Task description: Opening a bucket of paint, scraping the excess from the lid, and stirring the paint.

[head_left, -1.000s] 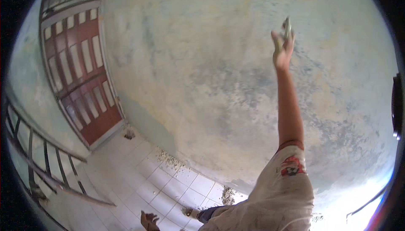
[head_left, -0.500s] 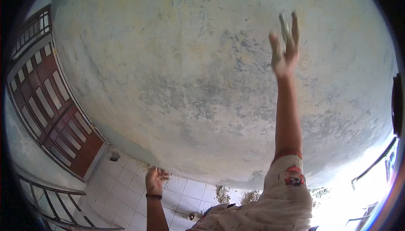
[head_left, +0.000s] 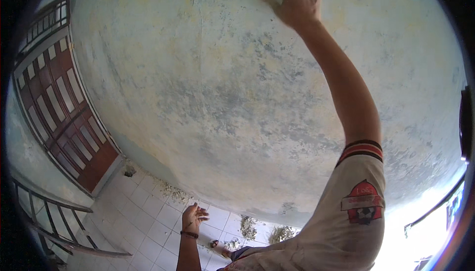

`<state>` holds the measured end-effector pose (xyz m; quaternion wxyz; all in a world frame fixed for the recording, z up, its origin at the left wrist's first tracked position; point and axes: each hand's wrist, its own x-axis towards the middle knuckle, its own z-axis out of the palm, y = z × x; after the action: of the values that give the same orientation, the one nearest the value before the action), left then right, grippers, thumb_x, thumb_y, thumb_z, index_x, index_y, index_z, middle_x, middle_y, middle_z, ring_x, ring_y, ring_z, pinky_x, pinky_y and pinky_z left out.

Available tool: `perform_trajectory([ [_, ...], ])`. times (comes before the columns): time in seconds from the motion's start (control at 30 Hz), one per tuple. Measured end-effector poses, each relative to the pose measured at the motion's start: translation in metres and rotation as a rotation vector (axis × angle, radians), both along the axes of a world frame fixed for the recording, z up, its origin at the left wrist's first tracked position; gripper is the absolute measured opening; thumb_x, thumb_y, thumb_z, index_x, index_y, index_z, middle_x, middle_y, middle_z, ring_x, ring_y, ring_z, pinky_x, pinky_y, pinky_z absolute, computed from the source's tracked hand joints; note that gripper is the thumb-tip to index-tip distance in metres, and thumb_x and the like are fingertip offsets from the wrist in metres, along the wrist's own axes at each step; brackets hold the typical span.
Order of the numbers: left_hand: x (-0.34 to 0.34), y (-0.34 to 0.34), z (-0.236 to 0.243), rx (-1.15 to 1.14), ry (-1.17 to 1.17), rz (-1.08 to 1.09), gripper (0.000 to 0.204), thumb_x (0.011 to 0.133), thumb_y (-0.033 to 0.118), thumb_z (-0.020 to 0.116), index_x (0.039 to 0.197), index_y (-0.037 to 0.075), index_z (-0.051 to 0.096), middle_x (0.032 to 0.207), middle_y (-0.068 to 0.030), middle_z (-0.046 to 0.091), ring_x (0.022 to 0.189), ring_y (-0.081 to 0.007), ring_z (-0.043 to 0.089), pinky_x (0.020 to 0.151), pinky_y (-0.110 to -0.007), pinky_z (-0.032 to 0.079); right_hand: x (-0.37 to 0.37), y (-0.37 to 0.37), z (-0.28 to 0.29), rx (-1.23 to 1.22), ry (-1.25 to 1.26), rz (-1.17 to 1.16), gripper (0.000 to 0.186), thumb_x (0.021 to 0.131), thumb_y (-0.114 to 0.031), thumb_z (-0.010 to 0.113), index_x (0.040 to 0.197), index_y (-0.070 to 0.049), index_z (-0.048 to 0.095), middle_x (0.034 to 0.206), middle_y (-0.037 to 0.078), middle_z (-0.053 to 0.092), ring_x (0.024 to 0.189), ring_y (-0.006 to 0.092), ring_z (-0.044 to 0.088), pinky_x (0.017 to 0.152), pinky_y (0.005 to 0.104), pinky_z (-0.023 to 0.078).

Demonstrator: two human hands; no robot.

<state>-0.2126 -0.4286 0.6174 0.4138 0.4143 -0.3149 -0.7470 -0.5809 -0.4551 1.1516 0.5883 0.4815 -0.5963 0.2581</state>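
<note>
Right hand (head_left: 300, 8) splayed at upright wall (head_left: 208, 83), fingers upward; left hand (head_left: 191, 218) loosely uncurled, fingers rightward.

Mounted on the head of the person before me, the left of 2 fisheye cameras faces a mottled wall (head_left: 213, 102) near in front and tips down to a tiled floor (head_left: 158, 216). Its wide sweep takes in a brown panelled door (head_left: 67, 108) at the far left, slanted at the lens's rim, a dark railing (head_left: 74, 246) at the near left and bright glare (head_left: 423, 239) at the right. Nearest the lens is the right sleeve (head_left: 356, 179); the right hand (head_left: 299, 7) meets the top edge, the left hand (head_left: 193, 217) sits low, left of centre.
</note>
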Motion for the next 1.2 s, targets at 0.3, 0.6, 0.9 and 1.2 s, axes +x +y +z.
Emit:
perform_trajectory([
  [0.3, 0.071, 0.037, -0.064, 0.165, -0.099, 0.171, 0.03, 0.089, 0.038, 0.055, 0.081, 0.01, 0.053, 0.073, -0.0127, 0.062, 0.065, -0.0307, 0.063, 0.057, -0.045, 0.051, -0.027, 0.001, 0.014, 0.075, 0.353, -0.096, 0.061, 0.092, -0.053, 0.041, 0.139, -0.014, 0.042, 0.154, 0.018, 0.002, 0.142, 0.0373, -0.002, 0.104, 0.0625, -0.017],
  [0.6, 0.102, 0.057, -0.068, 0.183, -0.048, 0.263, 0.029, 0.089, 0.037, 0.054, 0.077, 0.01, 0.053, 0.072, -0.0129, 0.061, 0.064, -0.0315, 0.063, 0.056, -0.045, 0.052, 0.035, 0.036, -0.162, 0.682, 0.164, 0.159, 0.06, 0.088, -0.058, 0.046, 0.135, -0.02, 0.047, 0.151, 0.011, 0.024, 0.139, 0.0313, 0.021, 0.11, 0.0615, 0.01],
  [0.9, 0.167, 0.098, -0.091, 0.16, 0.021, 0.456, 0.023, 0.09, 0.033, 0.053, 0.08, 0.013, 0.056, 0.069, -0.0062, 0.059, 0.062, -0.0232, 0.058, 0.059, -0.036, 0.051, 0.111, -0.001, -0.239, 0.947, -1.376, 1.981, 0.067, 0.088, -0.04, 0.055, 0.141, -0.007, 0.033, 0.132, 0.024, 0.046, 0.112, 0.0307, 0.054, 0.076, 0.0416, 0.052],
  [1.2, 0.221, 0.16, -0.093, 0.313, 0.08, 0.887, 0.03, 0.085, 0.038, 0.062, 0.085, 0.009, 0.057, 0.077, -0.0109, 0.063, 0.069, -0.0261, 0.064, 0.061, -0.04, 0.052, 0.376, -0.108, -0.35, 1.786, -2.103, 2.684, 0.077, 0.09, -0.058, 0.038, 0.146, -0.008, 0.021, 0.14, 0.026, 0.034, 0.117, 0.0342, 0.048, 0.082, 0.0469, 0.05],
])
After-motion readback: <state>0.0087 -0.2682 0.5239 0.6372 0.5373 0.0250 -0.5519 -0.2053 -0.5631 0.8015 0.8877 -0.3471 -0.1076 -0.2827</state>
